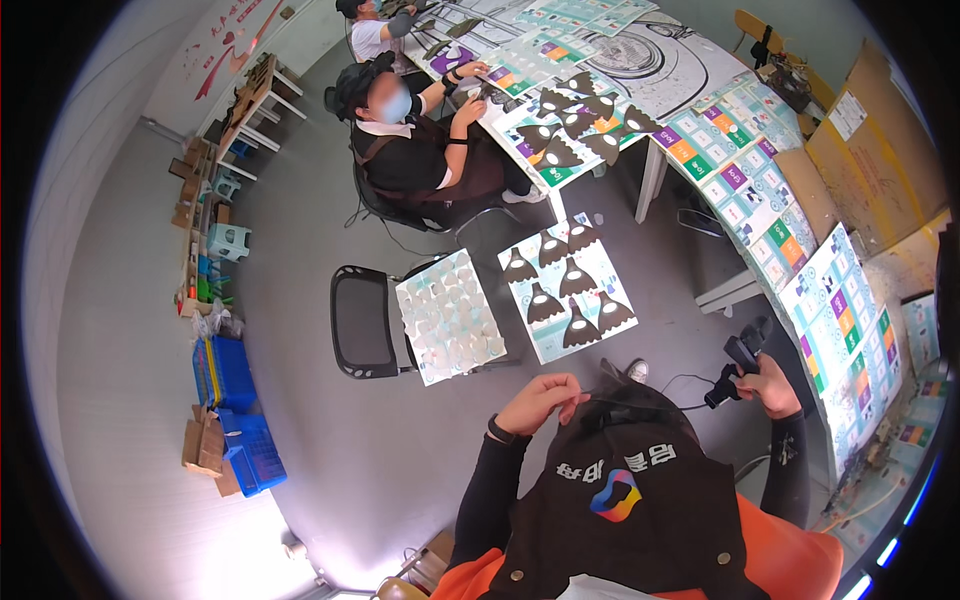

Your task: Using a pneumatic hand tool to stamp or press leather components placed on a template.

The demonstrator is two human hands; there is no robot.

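Observation:
My left hand is closed in a pinch over my lap. A thin black cable runs from its fingertips across my dark apron toward my right side. My right hand is wrapped round a black handheld device, whose exact kind I cannot make out. Its lower black part hangs by the cable. In front of my knees is a printed board bearing several dark, scalloped, fan-shaped pieces with pale crescents.
A black chair carries a sheet of round, pale pieces. Tables with printed sheets curve along my right, beside a cardboard box. One co-worker sits ahead at a table; another sits beyond. Blue crates stand at left.

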